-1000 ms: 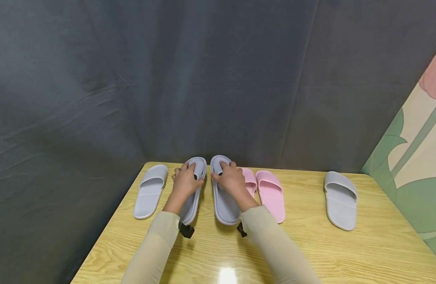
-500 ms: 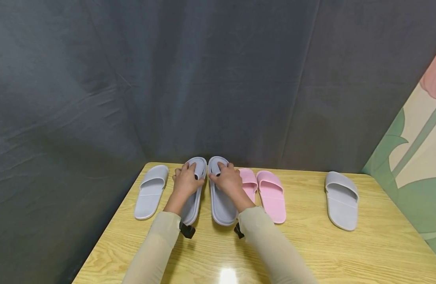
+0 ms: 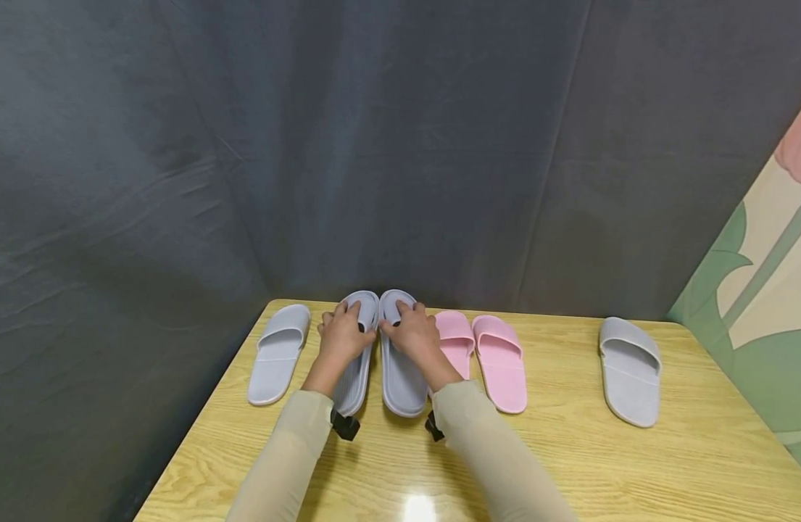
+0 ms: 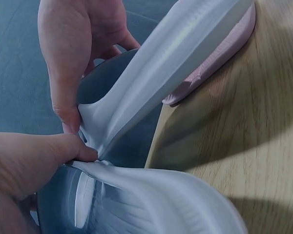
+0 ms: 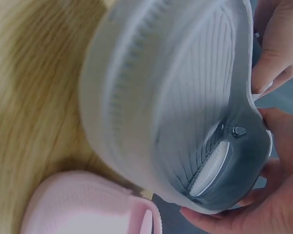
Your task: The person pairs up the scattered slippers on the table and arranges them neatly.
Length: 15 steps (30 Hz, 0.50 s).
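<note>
Two pale grey-lavender slippers are held side by side at the back of the wooden table, straps toward the dark cloth. My left hand [image 3: 340, 337] grips the left slipper [image 3: 354, 384] over its strap, thumb on the inner side. The right slipper [image 3: 403, 384] is gripped the same way by my right hand [image 3: 414, 337]. Their inner edges meet near the straps, while the heels stand slightly apart. In the left wrist view, the left thumb [image 4: 63, 148] and the right thumb [image 4: 66, 107] pinch the straps close together. Right-hand fingers curl round the strap end in the right wrist view.
A pink pair stands just right of my right hand: one slipper [image 3: 457, 337] is partly hidden by the arm, the other [image 3: 504, 370] shows fully. Single grey slippers lie at far left [image 3: 279, 355] and far right [image 3: 631, 370]. Dark cloth [image 3: 407, 159] hangs behind the table [image 3: 570, 464].
My right hand has moved left with its slipper, narrowing the gap until it meets the left slipper. My left hand has stayed nearly still.
</note>
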Each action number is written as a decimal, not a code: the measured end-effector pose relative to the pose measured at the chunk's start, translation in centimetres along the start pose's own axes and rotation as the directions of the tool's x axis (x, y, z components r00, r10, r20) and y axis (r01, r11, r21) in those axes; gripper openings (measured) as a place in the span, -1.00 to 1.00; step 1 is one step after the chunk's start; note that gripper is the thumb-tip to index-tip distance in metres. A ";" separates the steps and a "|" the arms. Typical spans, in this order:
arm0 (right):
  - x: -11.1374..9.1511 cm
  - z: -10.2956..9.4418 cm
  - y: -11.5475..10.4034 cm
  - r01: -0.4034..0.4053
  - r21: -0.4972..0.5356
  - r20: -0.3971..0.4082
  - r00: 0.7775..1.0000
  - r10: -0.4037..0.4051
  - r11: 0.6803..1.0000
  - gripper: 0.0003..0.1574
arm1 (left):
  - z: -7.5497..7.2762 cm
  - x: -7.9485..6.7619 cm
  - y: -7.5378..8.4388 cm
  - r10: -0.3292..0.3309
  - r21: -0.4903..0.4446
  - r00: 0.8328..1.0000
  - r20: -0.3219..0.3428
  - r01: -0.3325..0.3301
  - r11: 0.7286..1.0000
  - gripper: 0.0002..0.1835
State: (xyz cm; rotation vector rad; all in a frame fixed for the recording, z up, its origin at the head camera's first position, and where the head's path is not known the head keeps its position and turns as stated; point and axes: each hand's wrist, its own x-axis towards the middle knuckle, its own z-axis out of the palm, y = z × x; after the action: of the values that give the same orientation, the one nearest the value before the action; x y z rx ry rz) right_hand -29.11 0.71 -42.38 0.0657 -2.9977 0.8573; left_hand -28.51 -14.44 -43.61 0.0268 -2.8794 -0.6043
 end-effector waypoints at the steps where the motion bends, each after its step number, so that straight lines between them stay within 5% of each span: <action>1: 0.1 0.1 0.0 0.002 0.000 0.001 1.000 -0.002 1.000 -0.14 | 0.1 0.0 -0.1 -0.002 0.000 1.000 -0.002 0.002 1.000 -0.21; 15: 0.7 1.4 -0.2 -0.021 0.024 0.020 1.000 0.020 0.999 -0.13 | 0.6 0.3 -0.6 -0.036 0.012 0.999 0.020 0.036 0.999 -0.21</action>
State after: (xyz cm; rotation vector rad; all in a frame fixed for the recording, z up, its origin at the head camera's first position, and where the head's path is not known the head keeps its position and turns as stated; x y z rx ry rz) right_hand -29.78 -0.22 -43.49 0.0440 -3.0116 0.9007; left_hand -28.97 -14.79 -44.31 0.0744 -2.9079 -0.5983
